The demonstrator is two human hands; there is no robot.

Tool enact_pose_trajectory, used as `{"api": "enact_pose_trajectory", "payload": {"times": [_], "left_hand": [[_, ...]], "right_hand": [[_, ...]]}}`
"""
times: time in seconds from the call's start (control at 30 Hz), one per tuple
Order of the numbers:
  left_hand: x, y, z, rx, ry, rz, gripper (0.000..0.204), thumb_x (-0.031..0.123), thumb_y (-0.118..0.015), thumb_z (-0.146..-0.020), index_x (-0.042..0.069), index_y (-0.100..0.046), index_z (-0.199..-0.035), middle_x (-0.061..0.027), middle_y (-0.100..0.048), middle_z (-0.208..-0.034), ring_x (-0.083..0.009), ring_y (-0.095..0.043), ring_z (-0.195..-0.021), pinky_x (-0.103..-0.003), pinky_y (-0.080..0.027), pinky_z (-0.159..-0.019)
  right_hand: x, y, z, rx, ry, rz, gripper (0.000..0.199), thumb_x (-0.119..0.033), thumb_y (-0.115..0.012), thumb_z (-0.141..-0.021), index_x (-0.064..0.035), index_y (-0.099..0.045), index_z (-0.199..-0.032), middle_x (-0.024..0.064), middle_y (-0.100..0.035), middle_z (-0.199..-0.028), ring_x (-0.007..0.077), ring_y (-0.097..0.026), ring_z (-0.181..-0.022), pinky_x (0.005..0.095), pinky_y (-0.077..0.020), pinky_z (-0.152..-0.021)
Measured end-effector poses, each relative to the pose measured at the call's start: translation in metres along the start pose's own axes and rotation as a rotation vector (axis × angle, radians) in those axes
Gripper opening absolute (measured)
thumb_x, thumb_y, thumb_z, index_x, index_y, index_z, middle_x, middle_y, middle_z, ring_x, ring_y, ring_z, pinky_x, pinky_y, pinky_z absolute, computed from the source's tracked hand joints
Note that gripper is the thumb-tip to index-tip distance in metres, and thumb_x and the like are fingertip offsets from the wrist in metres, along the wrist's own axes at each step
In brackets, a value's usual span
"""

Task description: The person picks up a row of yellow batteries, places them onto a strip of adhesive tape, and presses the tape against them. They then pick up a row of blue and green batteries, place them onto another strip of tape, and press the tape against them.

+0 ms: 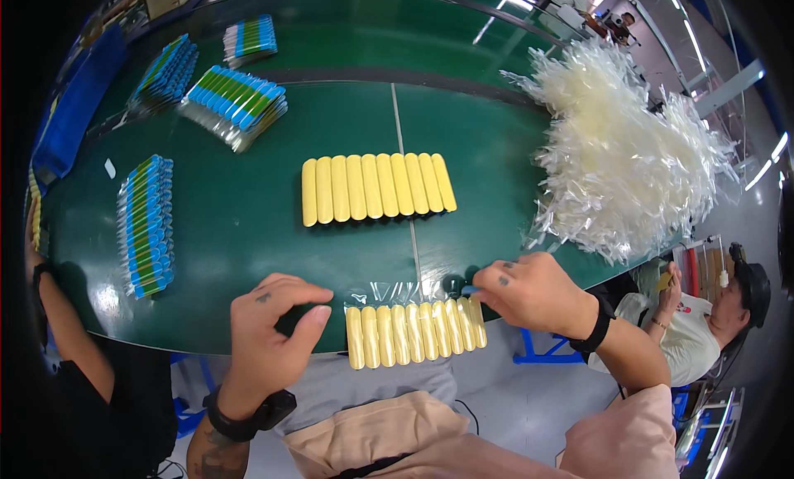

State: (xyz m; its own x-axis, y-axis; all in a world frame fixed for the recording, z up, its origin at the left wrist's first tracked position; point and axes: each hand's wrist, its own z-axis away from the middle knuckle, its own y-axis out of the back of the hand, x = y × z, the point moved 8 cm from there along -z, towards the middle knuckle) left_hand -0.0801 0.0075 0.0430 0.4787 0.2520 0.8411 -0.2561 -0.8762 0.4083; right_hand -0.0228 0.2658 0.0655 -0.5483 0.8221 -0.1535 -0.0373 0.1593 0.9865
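Bagging step: right hand [536, 295] pinches a small dark piece beside the near row of yellow sticks [416, 333]; left hand [269, 330] curls empty, awaiting a clear sleeve [389, 293].

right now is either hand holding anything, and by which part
The right hand pinches the right end of the row of yellow sticks in clear sleeves at the table edge. The left hand rests beside its left end, apparently holding nothing.

I count ten yellow tubes [377, 188] in the far row and ten bagged tubes [416, 333] in the near row by my two hands. Four fanned stacks of blue-green packs [234, 104] lie to the left, perhaps a fifth at the edge. One heap of clear bags [616, 152].
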Motion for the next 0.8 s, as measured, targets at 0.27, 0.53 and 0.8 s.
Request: {"api": "enact_pose_trajectory", "payload": {"times": [0.27, 0.53, 0.8], "left_hand": [[-0.019, 0.0, 0.005, 0.087, 0.179, 0.181, 0.015, 0.001, -0.071, -0.082, 0.001, -0.071, -0.096, -0.0109, -0.073, -0.087, -0.0256, -0.068, -0.083, -0.033, -0.052, -0.075], [-0.025, 0.006, 0.012, 0.209, 0.213, 0.156, 0.022, -0.002, -0.069, -0.08, 0.0, -0.07, -0.102, -0.0124, -0.073, -0.094, -0.0261, -0.067, -0.088, -0.033, -0.05, -0.084], [-0.013, 0.003, 0.01, 0.049, 0.15, 0.097, 0.029, 0.008, -0.078, -0.074, 0.002, -0.07, -0.101, -0.0116, -0.072, -0.096, -0.0286, -0.066, -0.093, -0.037, -0.048, -0.087]], "right_hand": [[-0.046, -0.018, -0.066, -0.15, 0.187, -0.096, 0.011, -0.016, -0.064, -0.085, -0.0086, -0.062, -0.093, 0.0075, -0.057, -0.056, 0.0288, -0.062, -0.05, 0.041, -0.0479, -0.045], [-0.071, -0.03, -0.117, -0.149, 0.374, -0.146, 0.014, -0.017, -0.066, -0.084, -0.0105, -0.054, -0.084, 0.0075, -0.054, -0.057, 0.0288, -0.059, -0.051, 0.0419, -0.0445, -0.044], [0.022, -0.011, 0.009, -0.111, 0.13, -0.1, 0.024, -0.018, -0.072, -0.086, -0.0102, -0.053, -0.073, 0.0054, -0.053, -0.055, 0.0277, -0.057, -0.048, 0.0404, -0.0432, -0.045]]}}
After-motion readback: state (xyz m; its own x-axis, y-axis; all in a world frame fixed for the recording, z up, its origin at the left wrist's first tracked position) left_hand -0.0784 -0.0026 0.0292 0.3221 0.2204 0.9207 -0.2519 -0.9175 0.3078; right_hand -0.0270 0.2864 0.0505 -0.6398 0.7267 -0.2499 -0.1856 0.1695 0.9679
